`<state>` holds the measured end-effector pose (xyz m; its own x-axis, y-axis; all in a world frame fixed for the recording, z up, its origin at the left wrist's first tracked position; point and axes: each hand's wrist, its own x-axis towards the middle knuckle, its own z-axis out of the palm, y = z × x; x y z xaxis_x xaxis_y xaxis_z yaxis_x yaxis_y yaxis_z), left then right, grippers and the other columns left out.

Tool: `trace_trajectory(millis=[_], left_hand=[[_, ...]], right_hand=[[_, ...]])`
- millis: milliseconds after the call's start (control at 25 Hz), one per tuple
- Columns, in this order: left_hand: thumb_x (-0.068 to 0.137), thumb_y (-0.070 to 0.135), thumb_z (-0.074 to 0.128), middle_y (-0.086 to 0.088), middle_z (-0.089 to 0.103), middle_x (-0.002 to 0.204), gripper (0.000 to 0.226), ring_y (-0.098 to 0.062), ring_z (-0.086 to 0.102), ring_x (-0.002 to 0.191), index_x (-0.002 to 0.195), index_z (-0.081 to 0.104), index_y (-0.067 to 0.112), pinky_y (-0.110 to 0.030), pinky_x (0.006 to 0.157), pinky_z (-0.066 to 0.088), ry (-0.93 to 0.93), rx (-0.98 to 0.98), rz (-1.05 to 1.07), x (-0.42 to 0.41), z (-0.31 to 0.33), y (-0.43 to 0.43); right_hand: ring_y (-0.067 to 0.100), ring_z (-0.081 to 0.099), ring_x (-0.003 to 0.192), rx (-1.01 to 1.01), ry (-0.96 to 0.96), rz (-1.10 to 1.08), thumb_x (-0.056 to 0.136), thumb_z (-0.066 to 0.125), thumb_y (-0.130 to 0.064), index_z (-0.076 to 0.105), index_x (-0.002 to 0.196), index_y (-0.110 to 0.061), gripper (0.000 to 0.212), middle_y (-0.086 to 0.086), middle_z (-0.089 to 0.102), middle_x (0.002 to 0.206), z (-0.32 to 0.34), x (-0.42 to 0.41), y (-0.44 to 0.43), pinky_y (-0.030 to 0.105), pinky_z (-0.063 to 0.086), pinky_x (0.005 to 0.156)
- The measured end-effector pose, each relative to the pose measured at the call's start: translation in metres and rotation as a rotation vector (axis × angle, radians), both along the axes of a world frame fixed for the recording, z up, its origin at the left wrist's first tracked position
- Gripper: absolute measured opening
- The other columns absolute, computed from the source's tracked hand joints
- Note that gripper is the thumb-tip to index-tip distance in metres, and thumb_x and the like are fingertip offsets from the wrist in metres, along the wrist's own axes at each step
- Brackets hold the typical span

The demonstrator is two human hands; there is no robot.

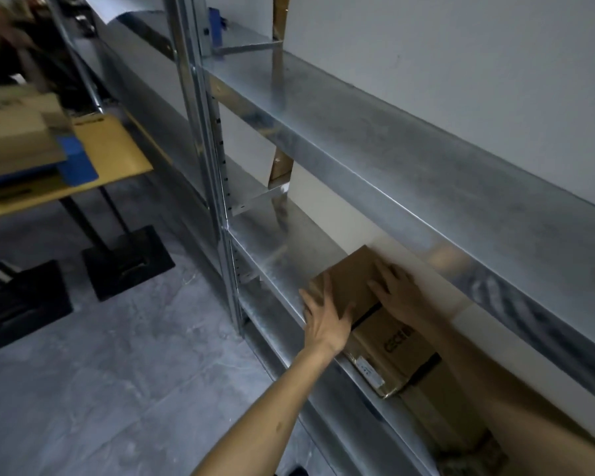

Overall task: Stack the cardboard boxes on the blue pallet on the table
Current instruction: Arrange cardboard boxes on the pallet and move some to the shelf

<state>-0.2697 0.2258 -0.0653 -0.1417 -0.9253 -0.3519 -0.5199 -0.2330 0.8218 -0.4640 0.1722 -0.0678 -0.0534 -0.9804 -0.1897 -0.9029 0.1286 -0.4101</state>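
Both of your hands are lying spread on the cardboard box [352, 276], neither one curling round it: your left hand [323, 321] is pressing open fingers against its near left corner, and your right hand [397, 290] is resting flat on the top face, fingers splayed. That box is sitting on the lower metal shelf [272, 249], close to the back wall, its near edge running just inside the shelf's front lip. A second box [395, 352] with black tape is touching it on your right. The upper shelf [392, 173] is overhanging low above both, so your right hand is working in the gap between them. Bare shelf metal is showing from the box's left edge to the upright post [220, 187]. The blue pallet [79, 166] is lying well apart at upper left on the yellow table [117, 149], carrying stacked boxes [14, 132], one corner jutting out past them. Grey floor [117, 372] is stretching between the shelving and the table's black feet [128, 262].
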Motion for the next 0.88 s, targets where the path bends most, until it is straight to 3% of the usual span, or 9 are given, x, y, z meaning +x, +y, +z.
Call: trace_trajectory(millis=[200,280,400,600,880], left_hand=[[0.104,0.049,0.034,-0.003,-0.023,0.164,0.064,-0.030,0.001,0.153,0.152,-0.007,0.054,-0.047,0.120,0.025,0.154,-0.013,0.111,0.006,-0.007,-0.006],[0.105,0.046,0.030,-0.001,-0.021,0.165,0.058,-0.027,-0.003,0.153,0.152,-0.004,0.055,-0.044,0.120,0.018,0.165,-0.052,0.133,0.015,-0.010,-0.010],[0.106,0.048,0.024,0.002,-0.013,0.167,0.052,-0.029,0.002,0.153,0.151,0.000,0.058,-0.045,0.120,0.016,0.140,-0.073,0.166,0.035,-0.013,-0.018],[0.104,0.053,0.027,0.007,-0.009,0.167,0.052,-0.026,0.000,0.153,0.149,0.000,0.062,-0.050,0.121,0.011,0.148,-0.058,0.224,0.083,-0.016,-0.023],[0.101,0.053,0.041,-0.002,-0.005,0.167,0.065,-0.023,0.001,0.153,0.152,0.000,0.056,-0.040,0.121,0.009,0.182,-0.046,0.295,0.166,-0.022,-0.033]], right_hand=[[0.030,0.038,0.135,-0.035,-0.126,0.018,0.101,0.046,-0.047,0.023,0.155,-0.036,0.060,0.014,0.037,0.153,-0.002,0.006,-0.015,0.027,0.025,0.093],[0.034,0.040,0.133,-0.022,-0.102,0.046,0.100,0.046,-0.049,0.020,0.155,-0.040,0.061,0.015,0.039,0.151,-0.001,0.012,-0.021,0.028,0.027,0.092],[0.039,0.041,0.131,0.012,-0.014,0.104,0.099,0.044,-0.054,0.014,0.155,-0.045,0.064,0.018,0.044,0.146,0.000,0.026,-0.029,0.040,0.035,0.102],[0.043,0.042,0.131,0.011,-0.072,0.176,0.098,0.043,-0.056,0.011,0.155,-0.043,0.067,0.022,0.046,0.144,-0.002,0.073,-0.030,0.044,0.035,0.107],[0.034,0.049,0.129,0.055,-0.260,0.198,0.096,0.048,-0.055,0.020,0.154,-0.043,0.065,0.016,0.041,0.147,-0.002,0.165,-0.041,0.033,0.039,0.102]])
